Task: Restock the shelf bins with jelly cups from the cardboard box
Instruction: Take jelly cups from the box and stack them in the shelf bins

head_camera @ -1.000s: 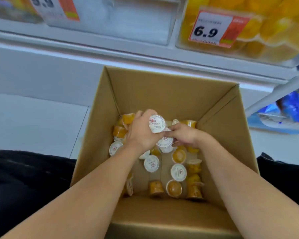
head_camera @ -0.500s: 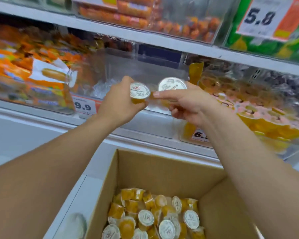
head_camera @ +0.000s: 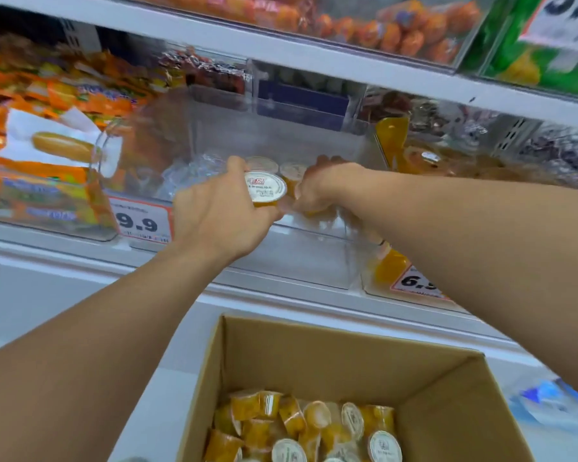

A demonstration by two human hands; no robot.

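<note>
Shop shelving fills the view, and the left hand (head_camera: pixel 221 215) has its fingers (head_camera: pixel 236 166) pinching a jelly cup (head_camera: pixel 265 190) at the clear bin (head_camera: pixel 281 255). The right hand (head_camera: pixel 317 186) curls inside; its grasp can't be told. Risk: let go crooked and cups could tip or tumble toward the cardboard box (head_camera: pixel 314 355).

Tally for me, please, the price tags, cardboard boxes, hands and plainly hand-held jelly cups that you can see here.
Price tags: 3, the 9.9 tag, the 6-something tag and the blurred top-right tag
Boxes: 1, the cardboard box
Hands: 2, the left hand and the right hand
Held cups: 1, the jelly cup in the left hand; the right hand's hold is unclear
Total: 7
</note>
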